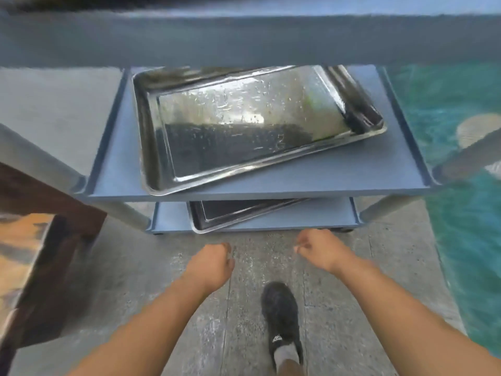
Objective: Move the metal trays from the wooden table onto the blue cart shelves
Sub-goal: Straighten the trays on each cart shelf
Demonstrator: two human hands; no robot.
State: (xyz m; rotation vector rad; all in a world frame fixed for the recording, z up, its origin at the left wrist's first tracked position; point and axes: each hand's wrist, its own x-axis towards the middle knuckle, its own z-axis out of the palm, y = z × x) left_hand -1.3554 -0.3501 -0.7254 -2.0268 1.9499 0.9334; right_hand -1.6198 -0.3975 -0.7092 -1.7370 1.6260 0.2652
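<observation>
A shiny metal tray (244,126) lies skewed on the middle shelf of the blue cart (271,183). A second metal tray (233,213) rests on the bottom shelf, mostly hidden under the middle one. The cart's top shelf edge (244,39) crosses the top of the view. My left hand (214,263) and my right hand (317,248) hang over the floor just in front of the bottom shelf, fingers curled, holding nothing. The dark wooden table (40,213) stands at the left; no tray shows on its visible part.
The cart's grey posts (40,164) slant down at both sides. My black shoe (282,316) stands on the grey concrete floor (135,267) below my hands. A turquoise surface (461,213) runs along the right.
</observation>
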